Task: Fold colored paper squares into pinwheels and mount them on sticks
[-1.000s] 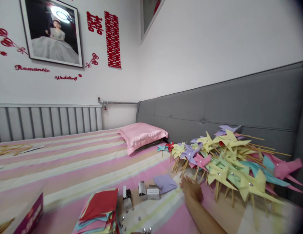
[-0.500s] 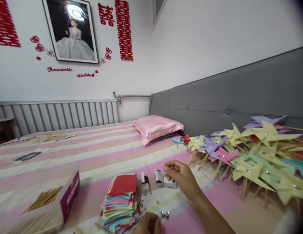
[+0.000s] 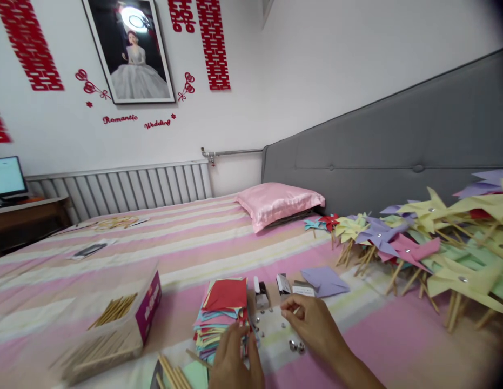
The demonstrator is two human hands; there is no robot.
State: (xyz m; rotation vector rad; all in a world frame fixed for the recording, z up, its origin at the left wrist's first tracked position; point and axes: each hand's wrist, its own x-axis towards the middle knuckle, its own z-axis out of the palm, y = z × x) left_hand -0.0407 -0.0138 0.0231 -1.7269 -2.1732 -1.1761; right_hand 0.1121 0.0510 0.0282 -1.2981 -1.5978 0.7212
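My left hand [image 3: 237, 356] is over the front right of a stack of coloured paper squares [image 3: 225, 296], red on top. Its fingers are stretched out, thumb apart; whether it touches the stack is unclear. My right hand [image 3: 314, 324] hovers in front of a small white box [image 3: 303, 290], thumb and fingertips pinched together. Whatever is between them is too small to make out. Small metal snap pieces [image 3: 297, 346] lie scattered on the sheet between the hands. Two opened little boxes [image 3: 261, 294] stand behind them. A purple paper piece [image 3: 324, 281] lies beyond my right hand.
Paper pinwheels [image 3: 413, 251] on sticks are heaped along the right. At left stands a clear plastic box [image 3: 148, 308] of wooden sticks. More sticks [image 3: 173, 373] lie at the front edge. A pink pillow [image 3: 279, 202] rests by the grey headboard [image 3: 373, 146].
The view has swung left. My left hand has risen to the paper stack and its fingers have spread. My right hand has come nearer the snap pieces. The purple piece now shows behind it.
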